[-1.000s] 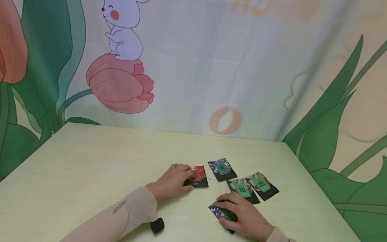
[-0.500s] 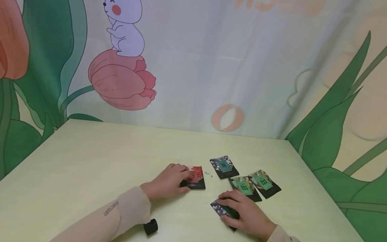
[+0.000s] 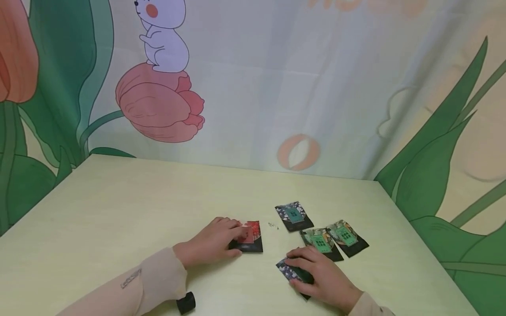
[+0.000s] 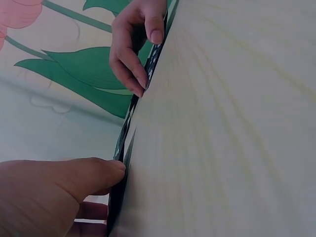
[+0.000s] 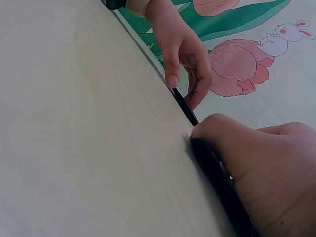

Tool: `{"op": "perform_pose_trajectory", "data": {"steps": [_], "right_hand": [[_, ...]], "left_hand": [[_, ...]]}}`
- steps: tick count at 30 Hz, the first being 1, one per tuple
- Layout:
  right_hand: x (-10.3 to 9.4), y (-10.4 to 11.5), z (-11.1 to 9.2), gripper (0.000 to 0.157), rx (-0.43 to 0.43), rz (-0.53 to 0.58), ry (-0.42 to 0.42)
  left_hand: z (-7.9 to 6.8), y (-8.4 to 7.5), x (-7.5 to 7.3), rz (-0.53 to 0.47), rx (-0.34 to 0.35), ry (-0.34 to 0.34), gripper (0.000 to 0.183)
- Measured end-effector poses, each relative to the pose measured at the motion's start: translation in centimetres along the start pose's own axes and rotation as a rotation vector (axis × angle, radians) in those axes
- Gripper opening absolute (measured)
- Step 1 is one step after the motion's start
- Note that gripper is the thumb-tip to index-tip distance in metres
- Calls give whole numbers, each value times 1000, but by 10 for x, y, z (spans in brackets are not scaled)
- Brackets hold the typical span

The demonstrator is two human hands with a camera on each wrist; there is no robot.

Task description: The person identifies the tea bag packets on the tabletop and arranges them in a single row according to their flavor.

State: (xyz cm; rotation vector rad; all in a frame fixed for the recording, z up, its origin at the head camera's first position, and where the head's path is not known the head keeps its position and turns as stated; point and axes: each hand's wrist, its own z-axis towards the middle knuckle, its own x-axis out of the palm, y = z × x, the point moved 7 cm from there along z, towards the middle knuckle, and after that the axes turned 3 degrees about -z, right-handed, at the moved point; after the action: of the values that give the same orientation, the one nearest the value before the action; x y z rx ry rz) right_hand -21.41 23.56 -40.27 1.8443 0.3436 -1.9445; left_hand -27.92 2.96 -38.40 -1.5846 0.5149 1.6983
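My left hand lies over a small flat packet with a red floral print and black lower part, gripping it between thumb and fingers. In the left wrist view the thumb presses its edge. My right hand holds a dark blue floral packet flat on the table, fingers and thumb at its edges and much of it covered. Just beyond lie two green-labelled packets, nearly side by side. A packet with a teal label lies farther back.
The pale table runs back to a printed curtain with tulips and a rabbit. Small dark marks show on the tabletop between the red and teal packets. A black cylinder sits by the left sleeve.
My left hand has drawn the red packet left and slightly nearer, widening its gap from the others; dark marks beside it now show. The right hand stays on its packet. The view shifts slightly.
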Motion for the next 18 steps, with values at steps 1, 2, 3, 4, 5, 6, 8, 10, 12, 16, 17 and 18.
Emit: {"op": "perform_pose_trajectory", "data": {"steps": [1, 2, 3, 4, 5, 6, 8, 10, 12, 16, 17, 18], "right_hand": [[0, 0, 0, 45, -3, -1, -6], [-1, 1, 0, 45, -7, -1, -14], [-1, 1, -1, 44, -12, -2, -21], [-2, 2, -1, 44, -16, -4, -27], [-3, 2, -1, 44, -20, -4, -34], [-3, 2, -1, 43, -21, -5, -38], [-4, 3, -1, 43, -21, -7, -42], [-4, 3, -1, 42, -20, -6, -44], [-5, 4, -1, 42, -19, -7, -46], [-5, 5, -1, 41, -22, -6, -51], [-5, 5, -1, 41, -23, -6, -53], [-5, 5, -1, 41, -24, -6, -55]], "left_hand": [[-2, 0, -1, -2, 3, 1, 47], [-4, -1, -2, -6, 7, 2, 47], [-6, -1, -2, -6, 9, 4, 46], [-8, -1, -3, -9, 10, 3, 45], [-9, -1, -4, -9, 11, 4, 45], [-11, -2, -5, -7, 13, 5, 45], [-14, -2, -5, -4, 13, 7, 44], [-17, -2, -6, 0, 19, 5, 44], [-21, -2, -7, 6, 27, -1, 44], [-30, -3, -8, 10, 44, -22, 43], [-32, -3, -9, 9, 43, -22, 44], [-35, -3, -9, 6, 42, -22, 45]]}}
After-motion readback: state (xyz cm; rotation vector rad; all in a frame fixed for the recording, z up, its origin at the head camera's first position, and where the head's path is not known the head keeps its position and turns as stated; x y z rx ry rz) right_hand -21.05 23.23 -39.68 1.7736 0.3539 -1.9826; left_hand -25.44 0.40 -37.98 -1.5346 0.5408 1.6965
